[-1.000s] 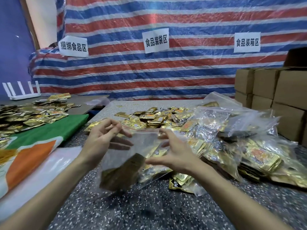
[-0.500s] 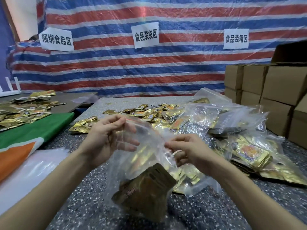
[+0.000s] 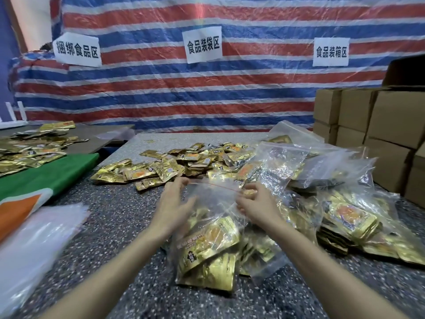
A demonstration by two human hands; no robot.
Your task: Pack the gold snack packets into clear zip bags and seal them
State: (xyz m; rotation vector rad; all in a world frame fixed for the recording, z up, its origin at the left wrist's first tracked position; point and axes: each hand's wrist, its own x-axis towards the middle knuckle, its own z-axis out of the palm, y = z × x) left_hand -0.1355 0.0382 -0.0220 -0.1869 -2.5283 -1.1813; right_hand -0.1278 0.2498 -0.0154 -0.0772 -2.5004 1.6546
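Clear zip bag (image 3: 213,196) pinched along its top edge by curled fingers of left hand (image 3: 171,204) and right hand (image 3: 256,204). Gold snack packets (image 3: 207,245) inside, between the 2 forearms. Loose packets (image 3: 184,162) heaped just beyond the fingertips.

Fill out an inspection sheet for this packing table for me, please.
Surface: speckled dark table, largely covered.
Job's things: clear zip bag containing gold packets; loose gold packets behind it; filled bags piled at right.
Clutter: green and orange cloth and blurred plastic sheets at left.
Hands: left hand and right hand each hold the zip bag's top edge.
Cables: nothing seen.
Surroundings: striped tarp, three paper signs, cardboard boxes at right.
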